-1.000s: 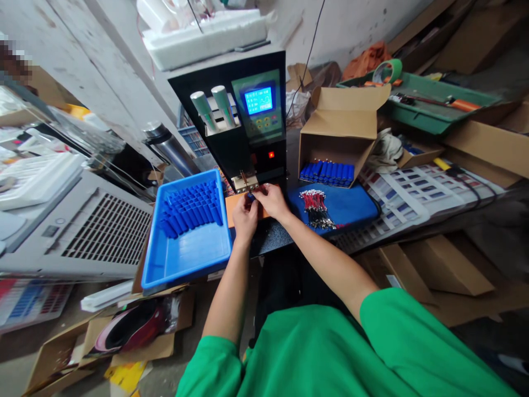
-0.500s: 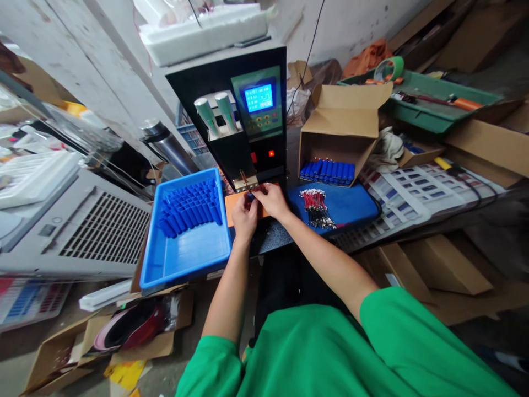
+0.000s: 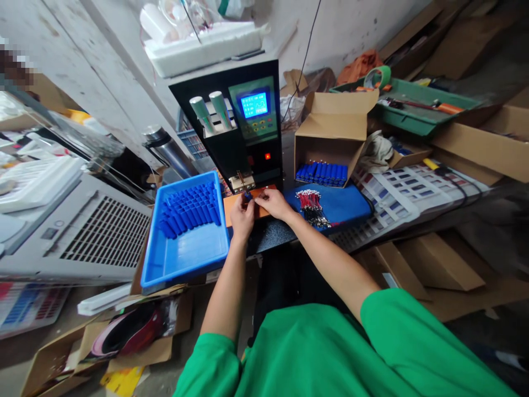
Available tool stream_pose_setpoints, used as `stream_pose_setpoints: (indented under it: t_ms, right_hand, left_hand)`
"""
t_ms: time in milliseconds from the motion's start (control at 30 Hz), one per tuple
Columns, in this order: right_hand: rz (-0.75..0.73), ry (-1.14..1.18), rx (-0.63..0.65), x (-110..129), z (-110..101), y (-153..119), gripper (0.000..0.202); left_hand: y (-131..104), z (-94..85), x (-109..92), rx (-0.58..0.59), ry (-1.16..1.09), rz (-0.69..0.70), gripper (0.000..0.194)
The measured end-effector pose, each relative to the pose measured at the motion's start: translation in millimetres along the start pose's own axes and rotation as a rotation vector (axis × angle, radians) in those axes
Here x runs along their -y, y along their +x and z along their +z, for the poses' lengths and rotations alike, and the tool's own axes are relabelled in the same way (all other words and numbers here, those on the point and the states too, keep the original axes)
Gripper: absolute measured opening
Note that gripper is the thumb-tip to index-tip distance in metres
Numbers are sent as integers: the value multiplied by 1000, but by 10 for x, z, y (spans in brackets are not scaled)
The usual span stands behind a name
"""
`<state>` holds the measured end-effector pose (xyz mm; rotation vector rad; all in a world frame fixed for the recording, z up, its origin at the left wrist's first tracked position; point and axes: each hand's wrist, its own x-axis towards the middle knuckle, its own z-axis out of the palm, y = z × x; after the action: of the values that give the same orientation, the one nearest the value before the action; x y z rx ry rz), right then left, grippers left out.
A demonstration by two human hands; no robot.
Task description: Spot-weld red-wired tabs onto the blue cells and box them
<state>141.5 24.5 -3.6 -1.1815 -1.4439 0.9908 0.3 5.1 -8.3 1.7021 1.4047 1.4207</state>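
Note:
My left hand [image 3: 242, 214] is closed on a blue cylindrical cell [image 3: 248, 196], mostly hidden by the fingers, just under the two thin copper-coloured pins [image 3: 243, 179] of a black machine [image 3: 225, 149]. Beside it, my right hand [image 3: 270, 202] has its fingertips pinched together over the orange board [image 3: 231, 208]; what they hold is too small to make out. The machine's blue screen [image 3: 254, 105] is lit. Left of my hands, a blue tray [image 3: 185, 256] holds several blue cells [image 3: 190, 208]. Red and black wires [image 3: 313, 208] lie on a blue mat [image 3: 349, 204] to the right.
An open cardboard box [image 3: 334, 121] with several blue cells stands at the back right of the mat. Behind it is a green tray [image 3: 425, 113] with tape and tools. A metal flask [image 3: 167, 149] stands behind the blue tray. White foam [image 3: 206, 48] rests on the machine.
My right hand has drawn slightly away from my left hand, and a gap shows between them. The blue cell is more visible. The camera view has shifted a little.

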Motion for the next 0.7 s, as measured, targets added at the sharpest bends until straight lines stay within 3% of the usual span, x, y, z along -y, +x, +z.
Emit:
stream_pose_setpoints:
  t_ms: [300, 700]
  right_hand:
    - [-5, -4, 13, 3, -37, 15, 21]
    - [11, 8, 31, -1, -54, 3, 25]
  left_hand:
    - [4, 5, 3, -7, 41, 4, 27]
    - [19, 10, 15, -21, 62, 3, 19]
